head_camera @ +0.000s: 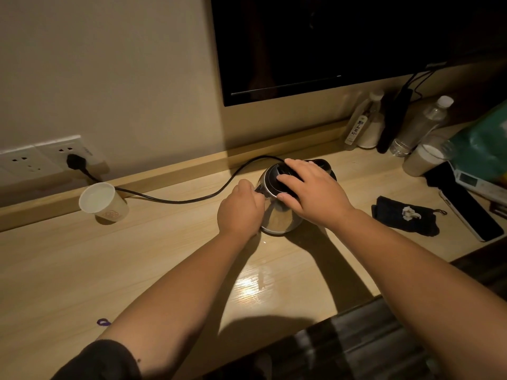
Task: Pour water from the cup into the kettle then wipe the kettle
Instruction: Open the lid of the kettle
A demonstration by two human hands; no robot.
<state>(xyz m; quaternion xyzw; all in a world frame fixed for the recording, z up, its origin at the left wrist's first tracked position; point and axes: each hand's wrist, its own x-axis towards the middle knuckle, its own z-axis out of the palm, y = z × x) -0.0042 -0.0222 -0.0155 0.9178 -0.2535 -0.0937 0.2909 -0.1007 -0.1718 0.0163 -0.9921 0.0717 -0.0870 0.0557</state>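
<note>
A steel kettle (279, 218) with a black lid stands on the wooden desk (137, 259), near the middle. My right hand (310, 189) lies over the lid, fingers spread, thumb against the near side. My left hand (241, 207) is curled into a fist and presses against the kettle's left side by the spout; whatever may be inside the fist is hidden. A white paper cup (103, 200) stands upright at the far left of the desk, apart from both hands.
The kettle's black cord (192, 199) runs left to a wall socket (72, 160). A dark cloth (397, 219) with a crumpled tissue (410, 212) lies right of the kettle. Bottles (422, 124), a lidded cup (421, 160) and a phone (466, 207) crowd the right end. A dark screen (329, 37) hangs behind.
</note>
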